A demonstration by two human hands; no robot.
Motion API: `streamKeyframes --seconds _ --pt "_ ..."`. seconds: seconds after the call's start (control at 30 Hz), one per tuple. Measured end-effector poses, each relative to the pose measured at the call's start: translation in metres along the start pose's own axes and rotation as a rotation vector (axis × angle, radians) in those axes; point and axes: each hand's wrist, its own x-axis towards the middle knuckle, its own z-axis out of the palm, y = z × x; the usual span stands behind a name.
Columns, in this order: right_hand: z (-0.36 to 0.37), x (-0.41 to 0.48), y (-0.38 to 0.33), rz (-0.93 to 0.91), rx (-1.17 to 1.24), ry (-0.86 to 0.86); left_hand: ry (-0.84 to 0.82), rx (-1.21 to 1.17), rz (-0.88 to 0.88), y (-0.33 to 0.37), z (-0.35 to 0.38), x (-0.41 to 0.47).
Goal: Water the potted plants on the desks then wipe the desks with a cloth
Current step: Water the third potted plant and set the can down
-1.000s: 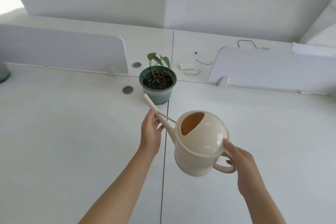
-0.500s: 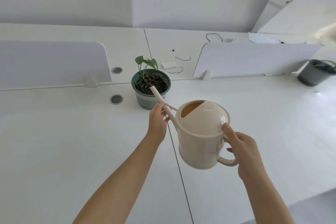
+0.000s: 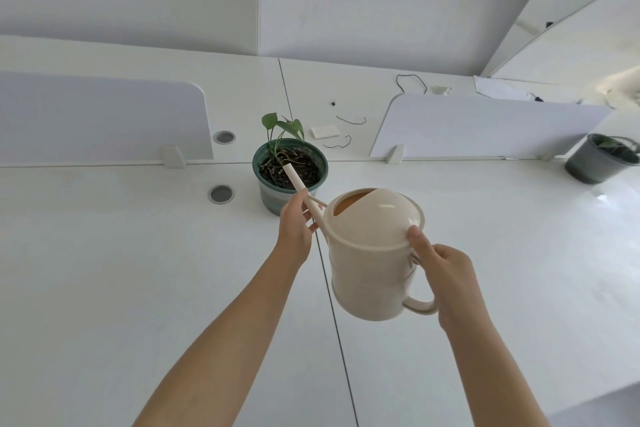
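A cream watering can (image 3: 372,253) hangs over the white desk (image 3: 121,270). My right hand (image 3: 445,274) grips its handle, thumb on the lid's rim. My left hand (image 3: 294,225) holds the long spout, whose tip sits over the soil of a small green plant in a teal pot (image 3: 289,175). A second plant in a dark grey pot (image 3: 601,158) stands at the far right. No cloth is in view.
Two white divider panels (image 3: 104,114) (image 3: 485,125) stand along the desk's back edge. Round cable grommets (image 3: 221,193) sit left of the teal pot. Black wires and a small white block (image 3: 325,131) lie on the far desk. The desk's near right corner drops away.
The spout tip has moved forward from short of the teal pot to over its soil. The view has swung right, bringing the grey pot into sight.
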Motion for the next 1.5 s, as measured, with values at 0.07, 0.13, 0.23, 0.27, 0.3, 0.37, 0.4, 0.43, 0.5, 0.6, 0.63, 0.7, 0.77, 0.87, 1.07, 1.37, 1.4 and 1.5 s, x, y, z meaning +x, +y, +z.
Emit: streamKeyframes --seconds 0.07,0.13,0.23,0.27,0.3,0.37,0.4,0.43,0.5,0.6,0.63,0.7,0.77,0.87,1.07,1.37,1.4,1.5 --pt "0.002 0.001 -0.004 0.000 -0.010 -0.007 0.008 -0.001 -0.014 0.000 0.000 0.002" --pt "0.003 0.004 -0.004 -0.007 -0.022 -0.018 0.019 -0.011 -0.031 -0.001 0.000 0.004" --pt "0.003 0.009 0.001 -0.001 -0.038 -0.058 0.024 -0.012 -0.040 -0.004 -0.001 0.007" --pt "0.002 0.009 0.001 0.002 -0.046 -0.068 0.021 -0.009 -0.039 -0.006 -0.001 0.008" --pt "0.001 0.010 0.002 0.006 -0.054 -0.073 0.018 -0.004 -0.039 -0.007 -0.001 0.008" --pt "-0.001 0.012 0.002 0.014 -0.057 -0.062 0.013 0.005 -0.046 -0.011 0.000 0.009" --pt "-0.002 0.012 0.001 0.018 -0.059 -0.050 0.011 0.007 -0.051 -0.013 0.001 0.010" --pt "-0.002 0.013 -0.001 0.019 -0.065 -0.037 0.008 0.007 -0.057 -0.015 0.002 0.011" --pt "-0.003 0.015 -0.001 0.024 -0.072 -0.026 0.004 0.010 -0.067 -0.017 0.005 0.013" --pt "-0.005 0.019 0.001 0.040 -0.048 -0.026 -0.001 0.011 -0.083 -0.018 0.011 0.016" --pt "-0.006 0.020 0.000 0.044 -0.045 -0.023 -0.005 0.015 -0.088 -0.017 0.014 0.018" --pt "-0.008 0.022 -0.001 0.045 -0.037 -0.008 -0.018 0.023 -0.092 -0.016 0.022 0.021" --pt "-0.010 0.024 -0.003 0.041 -0.014 -0.001 -0.030 0.029 -0.098 -0.014 0.029 0.025" --pt "-0.011 0.030 -0.001 0.017 0.008 0.004 -0.032 0.031 -0.102 -0.011 0.034 0.029" --pt "-0.014 0.027 0.015 -0.002 0.028 -0.023 -0.031 0.010 -0.108 -0.012 0.028 0.026" --pt "-0.017 0.008 0.050 0.066 0.108 -0.085 0.009 0.013 -0.091 -0.028 -0.009 -0.004" --pt "-0.018 0.005 0.053 0.075 0.117 -0.102 0.017 0.018 -0.087 -0.030 -0.013 -0.009" --pt "-0.020 -0.002 0.063 0.082 0.120 -0.138 0.039 0.027 -0.066 -0.034 -0.022 -0.019"
